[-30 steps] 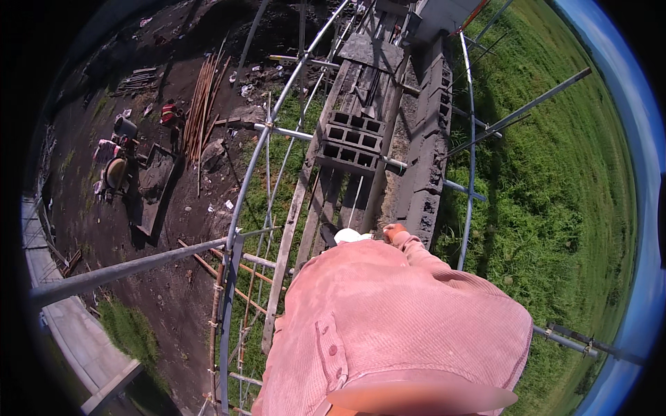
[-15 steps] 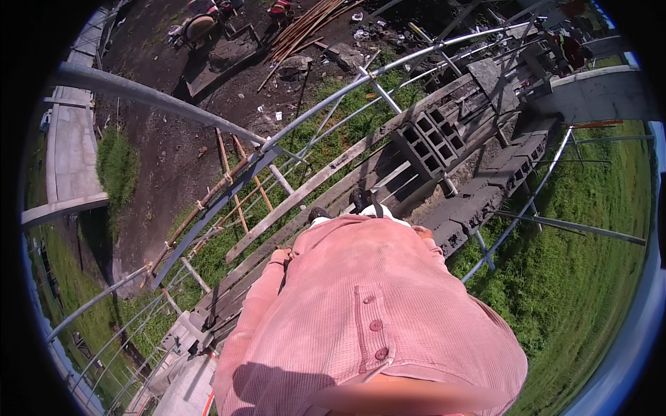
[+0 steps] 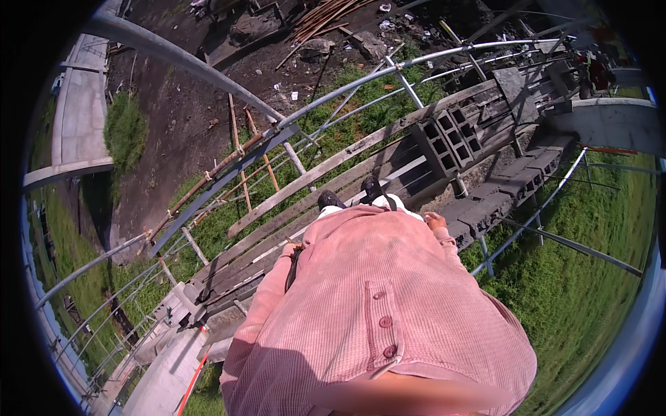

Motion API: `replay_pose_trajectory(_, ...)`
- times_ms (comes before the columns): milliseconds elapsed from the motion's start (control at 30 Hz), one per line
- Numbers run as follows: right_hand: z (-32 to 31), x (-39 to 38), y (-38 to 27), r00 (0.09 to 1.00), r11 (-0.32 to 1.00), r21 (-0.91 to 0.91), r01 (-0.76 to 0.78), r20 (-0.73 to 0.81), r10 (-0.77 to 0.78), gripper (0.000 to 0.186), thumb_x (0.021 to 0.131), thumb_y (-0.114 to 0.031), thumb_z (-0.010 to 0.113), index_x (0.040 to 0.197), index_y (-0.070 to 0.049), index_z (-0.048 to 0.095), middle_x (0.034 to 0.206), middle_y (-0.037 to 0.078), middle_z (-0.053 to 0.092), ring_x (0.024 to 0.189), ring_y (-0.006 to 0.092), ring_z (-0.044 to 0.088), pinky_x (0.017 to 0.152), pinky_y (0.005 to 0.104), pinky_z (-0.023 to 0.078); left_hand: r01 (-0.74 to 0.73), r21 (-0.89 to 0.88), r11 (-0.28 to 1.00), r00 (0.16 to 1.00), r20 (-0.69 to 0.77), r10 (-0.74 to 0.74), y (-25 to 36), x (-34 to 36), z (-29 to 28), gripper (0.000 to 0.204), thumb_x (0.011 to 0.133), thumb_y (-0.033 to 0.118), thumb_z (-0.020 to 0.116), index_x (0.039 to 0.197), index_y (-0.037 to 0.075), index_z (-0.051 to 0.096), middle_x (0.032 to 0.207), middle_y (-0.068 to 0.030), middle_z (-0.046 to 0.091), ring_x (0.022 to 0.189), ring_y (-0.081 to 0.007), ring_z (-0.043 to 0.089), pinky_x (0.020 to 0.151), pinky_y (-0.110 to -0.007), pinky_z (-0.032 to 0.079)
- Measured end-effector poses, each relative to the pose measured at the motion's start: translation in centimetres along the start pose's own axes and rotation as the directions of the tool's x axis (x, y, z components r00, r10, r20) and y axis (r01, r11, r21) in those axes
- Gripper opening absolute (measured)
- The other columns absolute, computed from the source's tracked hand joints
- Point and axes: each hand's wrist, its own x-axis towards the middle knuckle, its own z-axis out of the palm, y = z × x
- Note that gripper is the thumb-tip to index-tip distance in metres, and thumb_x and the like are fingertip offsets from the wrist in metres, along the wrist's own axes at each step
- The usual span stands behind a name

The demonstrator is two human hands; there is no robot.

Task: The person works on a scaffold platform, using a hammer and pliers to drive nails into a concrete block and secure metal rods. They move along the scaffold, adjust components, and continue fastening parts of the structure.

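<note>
My left hand (image 3: 291, 247) hangs beside my pink shirt (image 3: 374, 277), mostly hidden by the sleeve and the shirt front. A dark strap-like thing (image 3: 293, 269) hangs just below it, and whether I hold it is unclear. On the other side my right hand (image 3: 436, 220) hangs low, near a row of grey concrete blocks (image 3: 479, 208). Its fingers are too small to make out. My dark shoes (image 3: 372, 186) stand on the wooden planks (image 3: 340, 197). Ahead of them, a stack of hollow blocks (image 3: 447, 142) rests on the planks.
A metal scaffold pipe (image 3: 361, 78) curves along the left of the planks. Another pipe (image 3: 531, 208) runs past the block wall on the right, above grass (image 3: 555, 277). A flat board (image 3: 515, 93) lies beyond the stack. Far off at the right is another person (image 3: 598, 73).
The view has shifted, and the hollow blocks and planks now sit farther right and slightly lower. More of my right hand shows beside the shirt.
</note>
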Motion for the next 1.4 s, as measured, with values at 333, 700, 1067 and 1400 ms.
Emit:
replay_pose_trajectory(333, 0.3, -2.5, -2.3, 0.999, 0.943, -0.331, -0.002, -0.049, -0.015, 0.027, 0.085, -0.017, 0.071, 0.110, -0.012, 0.078, 0.091, 0.008, 0.077, 0.080, 0.0165, 0.071, 0.077, 0.0311, 0.056, -0.130, 0.461, 0.878, 0.990, 0.107, 0.091, 0.6, 1.3, -2.9, 0.028, 0.088, 0.036, 0.070, 0.105, 0.014, 0.070, 0.096, -0.0078, 0.071, 0.085, -0.0259, 0.064, 0.075, -0.041, 0.049)
replay_pose_trajectory(700, -1.9, -1.2, 1.7, 0.995, 0.976, -0.199, -0.084, -0.073, 0.071, 0.029, 0.090, -0.015, 0.069, 0.116, -0.007, 0.074, 0.094, 0.009, 0.076, 0.079, 0.0172, 0.069, 0.072, 0.0314, 0.055, -0.567, 0.715, 0.409, 0.806, 0.585, 0.094, 3.9, 2.4, -6.0, 0.048, 0.088, 0.030, 0.068, 0.135, 0.030, 0.061, 0.121, -0.0051, 0.071, 0.108, -0.0263, 0.065, 0.093, -0.039, 0.050)
replay_pose_trajectory(1067, -0.2, -1.2, -2.1, 1.000, 0.983, -0.184, -0.011, -0.005, 0.010, 0.025, 0.092, -0.010, 0.066, 0.115, -0.004, 0.073, 0.089, 0.008, 0.074, 0.075, 0.0157, 0.067, 0.069, 0.0308, 0.054, -0.269, 0.729, 0.630, 0.959, 0.263, 0.104, -1.0, 3.4, -2.9, 0.042, 0.089, 0.030, 0.066, 0.130, 0.028, 0.063, 0.119, -0.0067, 0.071, 0.107, -0.0266, 0.066, 0.092, -0.040, 0.051)
replay_pose_trajectory(1400, -0.5, 0.6, 0.2, 1.000, 0.982, -0.185, -0.027, -0.002, 0.027, 0.022, 0.090, -0.011, 0.067, 0.109, -0.005, 0.076, 0.085, 0.007, 0.075, 0.074, 0.0153, 0.068, 0.069, 0.0307, 0.055, -0.259, 0.747, 0.612, 0.965, 0.229, 0.128, -2.9, 2.3, -1.7, 0.036, 0.088, 0.033, 0.066, 0.123, 0.026, 0.066, 0.117, -0.0086, 0.071, 0.105, -0.0270, 0.067, 0.090, -0.040, 0.052)
